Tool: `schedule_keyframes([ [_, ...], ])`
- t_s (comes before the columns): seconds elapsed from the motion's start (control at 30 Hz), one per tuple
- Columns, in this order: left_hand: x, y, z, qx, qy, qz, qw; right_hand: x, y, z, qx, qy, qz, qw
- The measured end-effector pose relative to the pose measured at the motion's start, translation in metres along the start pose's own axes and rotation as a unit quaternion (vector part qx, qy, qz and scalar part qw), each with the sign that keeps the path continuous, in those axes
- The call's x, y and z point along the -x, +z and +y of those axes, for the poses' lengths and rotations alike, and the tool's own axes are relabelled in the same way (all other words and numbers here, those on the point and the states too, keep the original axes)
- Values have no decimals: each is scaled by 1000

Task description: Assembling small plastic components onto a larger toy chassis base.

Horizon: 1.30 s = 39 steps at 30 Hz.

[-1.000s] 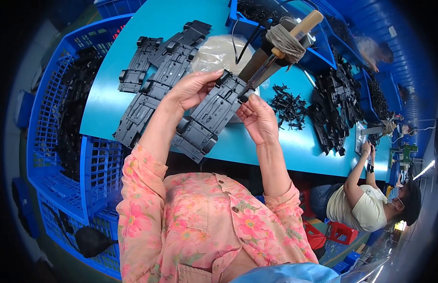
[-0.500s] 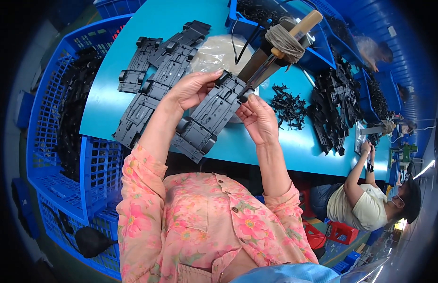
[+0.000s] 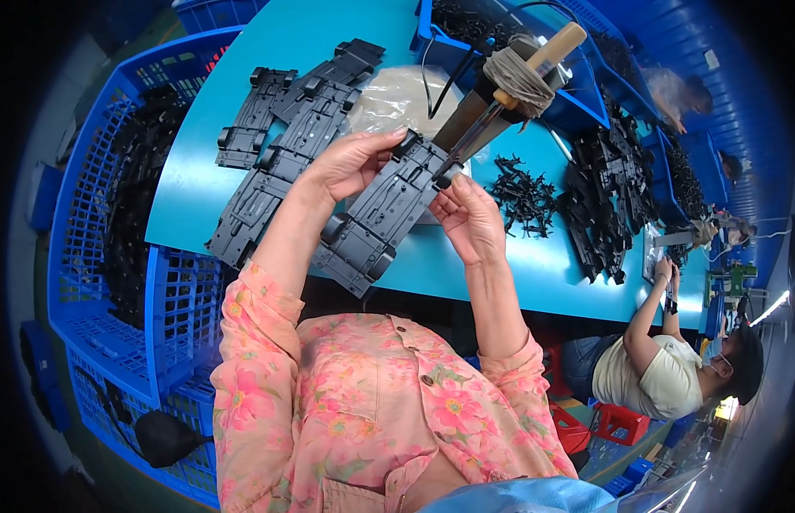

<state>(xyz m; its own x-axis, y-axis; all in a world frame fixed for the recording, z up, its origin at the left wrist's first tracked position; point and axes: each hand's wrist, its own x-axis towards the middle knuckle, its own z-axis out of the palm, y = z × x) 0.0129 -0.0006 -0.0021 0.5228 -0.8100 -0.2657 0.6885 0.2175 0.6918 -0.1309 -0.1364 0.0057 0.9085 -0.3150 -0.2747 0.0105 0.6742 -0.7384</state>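
Observation:
My left hand (image 3: 350, 164) is closed on the far left edge of a black moulded plastic chassis plate (image 3: 382, 209). At its far right corner, my right hand (image 3: 471, 212) pinches the same plate, which is tilted in the air above the table's front edge. A tool with a wooden handle (image 3: 558, 50) and a wrapping of grey cloth (image 3: 515, 79) slants down over the plate. Its thin metal rod ends by the corner near my right fingers; I cannot tell whether it touches. Several similar chassis plates (image 3: 316, 120) lie to the left on the table.
On the turquoise table (image 3: 192, 184) lie a heap of small black parts (image 3: 521, 195) and a pile of long black parts (image 3: 609, 192). A blue bin (image 3: 590, 101) stands at the back. Blue crates (image 3: 81, 184) stand at the left. A co-worker (image 3: 662, 372) sits at the right.
The wooden-handled tool has dipped slightly toward the chassis plate. Both of my hands keep the plate in nearly the same place.

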Motion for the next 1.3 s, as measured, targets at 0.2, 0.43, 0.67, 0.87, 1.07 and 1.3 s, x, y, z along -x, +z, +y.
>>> schedule_keyframes([
  [0.2,2,1,-1,0,2,-5,1000,0,-2,0,0,2,-9,1000],
  [0.43,2,2,-1,3,-1,-6,1000,1,-3,0,4,0,-5,1000],
  [0.67,3,-1,1,12,0,-3,1000,-1,-2,2,6,1,-2,1000],
  [0.87,9,-1,-1,15,8,16,1000,0,-2,7,7,7,-11,1000],
  [1.07,12,-1,-16,3,-5,3,1000,6,-9,12,-25,23,0,999],
  [1.3,45,3,-55,-107,-46,69,991,44,-46,-3,18,43,-12,999],
])
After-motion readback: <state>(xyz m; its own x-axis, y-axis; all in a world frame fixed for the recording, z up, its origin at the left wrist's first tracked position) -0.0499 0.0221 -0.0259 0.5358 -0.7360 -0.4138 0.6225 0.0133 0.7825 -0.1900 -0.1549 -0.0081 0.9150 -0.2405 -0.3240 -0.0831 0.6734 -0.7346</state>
